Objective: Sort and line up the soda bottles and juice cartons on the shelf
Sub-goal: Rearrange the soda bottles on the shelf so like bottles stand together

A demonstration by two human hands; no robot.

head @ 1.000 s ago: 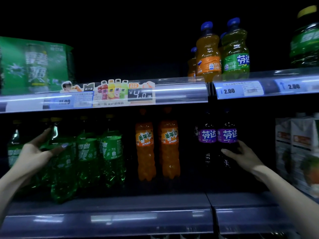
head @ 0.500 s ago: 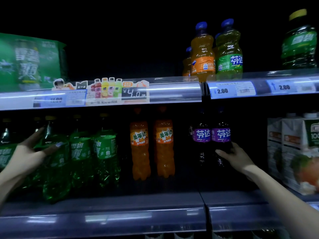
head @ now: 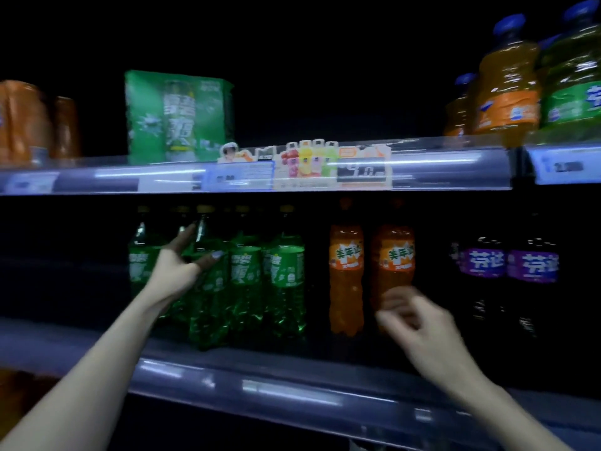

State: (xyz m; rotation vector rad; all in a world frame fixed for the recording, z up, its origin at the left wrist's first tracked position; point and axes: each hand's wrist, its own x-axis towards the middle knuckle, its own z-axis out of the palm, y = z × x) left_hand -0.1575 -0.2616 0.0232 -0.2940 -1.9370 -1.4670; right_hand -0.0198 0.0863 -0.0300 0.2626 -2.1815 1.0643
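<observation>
Several green soda bottles [head: 283,271] stand grouped on the middle shelf [head: 260,382]. My left hand [head: 177,273] reaches in among them, fingers and thumb spread around one green bottle [head: 208,252] at its shoulder. To the right stand two orange soda bottles [head: 346,271] and two dark bottles with purple labels [head: 533,265]. My right hand [head: 419,323] hovers, blurred, in front of the lower part of the right orange bottle [head: 395,255], fingers curled, holding nothing that I can see. No juice cartons are in view.
The upper shelf [head: 439,167] carries a green multipack [head: 177,118], orange cans [head: 29,122] at far left, and orange and green bottles [head: 507,92] at far right. Price tags and a promo card [head: 305,164] line its front rail. A dark gap lies left of the green bottles.
The view has swung left, so the juice cartons dropped out of sight. My right hand left the purple-label bottles and moved to the orange bottles. My left hand stays at the green bottles.
</observation>
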